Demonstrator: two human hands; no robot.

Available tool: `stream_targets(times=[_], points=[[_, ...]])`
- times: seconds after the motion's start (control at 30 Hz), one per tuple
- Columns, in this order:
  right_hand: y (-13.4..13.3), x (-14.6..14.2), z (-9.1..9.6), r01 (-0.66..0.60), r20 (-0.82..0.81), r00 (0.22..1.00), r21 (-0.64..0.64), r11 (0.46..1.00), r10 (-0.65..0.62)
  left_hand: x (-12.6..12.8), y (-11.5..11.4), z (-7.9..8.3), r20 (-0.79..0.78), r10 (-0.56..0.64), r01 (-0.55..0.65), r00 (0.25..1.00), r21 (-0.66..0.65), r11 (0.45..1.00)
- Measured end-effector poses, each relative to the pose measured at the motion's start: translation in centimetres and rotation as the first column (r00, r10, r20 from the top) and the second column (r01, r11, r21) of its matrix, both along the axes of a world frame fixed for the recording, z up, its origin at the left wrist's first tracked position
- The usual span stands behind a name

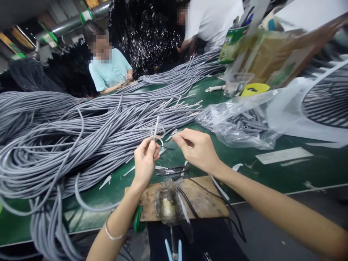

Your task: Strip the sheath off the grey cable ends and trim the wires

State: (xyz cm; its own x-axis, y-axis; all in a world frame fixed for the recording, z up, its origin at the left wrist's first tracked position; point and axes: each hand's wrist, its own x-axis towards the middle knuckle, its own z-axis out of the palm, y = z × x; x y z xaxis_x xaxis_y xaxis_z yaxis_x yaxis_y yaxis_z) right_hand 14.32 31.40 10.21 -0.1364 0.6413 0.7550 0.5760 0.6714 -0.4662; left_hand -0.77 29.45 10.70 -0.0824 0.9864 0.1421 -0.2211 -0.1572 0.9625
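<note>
Cables: grey. Bench: green. Board: brown. Dish: yellow. Plier handles: light blue. Co-worker's shirt: pale blue, bear print.

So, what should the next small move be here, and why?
Probably bring the right hand a little closer to the left hand, to reach the thin dark strand. The left hand pinches a pale strip, and the strand juts out beside it toward the right hand, whose fingertips are near but apart from it. Whether they hold anything is unclear.
</note>
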Motion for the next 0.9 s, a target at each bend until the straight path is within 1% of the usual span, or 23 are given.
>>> stream_targets(times=[0.1, 0.17, 0.23, 0.33, 0.47, 0.53, 0.6, 0.67, 0.7, 0.73, 0.8, 0.83, 0.9], points=[[-0.3, 0.1, 0.0, 0.116, 0.103, 0.986, 0.128, 0.985, -0.130, 0.1, -0.1, -0.2, -0.055, 0.037, -0.037, 0.998, -0.001, 0.999], [-0.6, 0.0, 0.0, 0.137, 0.121, 0.978, 0.230, 0.964, -0.168, 0.1, -0.1, -0.4, -0.139, 0.082, -0.079, 0.987, 0.028, 0.996], [-0.8, 0.1, 0.1, 0.138, 0.143, 0.972, 0.301, 0.943, -0.188, 0.1, -0.2, -0.4, -0.224, 0.120, -0.105, 0.967, 0.079, 0.991], [-0.7, 0.2, 0.1, 0.132, 0.201, 0.958, 0.330, 0.935, -0.206, 0.3, -0.6, -0.3, -0.309, 0.139, -0.098, 0.941, 0.146, 0.984], [-0.6, 0.3, 0.0, 0.124, 0.237, 0.950, 0.310, 0.943, -0.203, 0.4, -0.9, -0.1, -0.359, 0.143, -0.086, 0.922, 0.172, 0.981], [-0.6, 0.3, -0.1, 0.102, 0.231, 0.958, 0.279, 0.955, -0.170, 0.4, -0.9, 0.0, -0.376, 0.135, -0.073, 0.917, 0.173, 0.982], [-0.4, 0.2, -0.2, 0.062, 0.192, 0.976, 0.203, 0.977, -0.102, 0.3, -1.0, 0.1, -0.383, 0.114, -0.049, 0.917, 0.176, 0.983], [-0.2, 0.3, -0.3, -0.029, 0.113, 0.993, 0.062, 0.998, 0.021, 0.2, -1.1, 0.3, -0.378, 0.089, -0.023, 0.921, 0.175, 0.984], [-0.1, 0.3, -0.3, -0.101, 0.061, 0.993, -0.027, 0.994, 0.103, 0.1, -1.1, 0.3, -0.371, 0.079, -0.015, 0.925, 0.171, 0.985], [0.0, 0.3, -0.3, -0.185, 0.001, 0.983, -0.116, 0.976, 0.186, 0.1, -1.1, 0.3, -0.362, 0.072, -0.012, 0.930, 0.166, 0.986], [0.1, 0.3, -0.2, -0.350, -0.117, 0.937, -0.252, 0.902, 0.330, 0.1, -1.0, 0.3, -0.346, 0.061, -0.010, 0.936, 0.147, 0.989], [0.2, 0.2, -0.2, -0.411, -0.160, 0.911, -0.285, 0.866, 0.380, 0.1, -1.0, 0.3, -0.342, 0.052, -0.007, 0.938, 0.133, 0.991], [0.0, 0.1, 0.0, -0.481, -0.206, 0.876, -0.289, 0.828, 0.437, 0.2, -0.9, 0.2, -0.336, 0.029, 0.006, 0.941, 0.104, 0.995]])
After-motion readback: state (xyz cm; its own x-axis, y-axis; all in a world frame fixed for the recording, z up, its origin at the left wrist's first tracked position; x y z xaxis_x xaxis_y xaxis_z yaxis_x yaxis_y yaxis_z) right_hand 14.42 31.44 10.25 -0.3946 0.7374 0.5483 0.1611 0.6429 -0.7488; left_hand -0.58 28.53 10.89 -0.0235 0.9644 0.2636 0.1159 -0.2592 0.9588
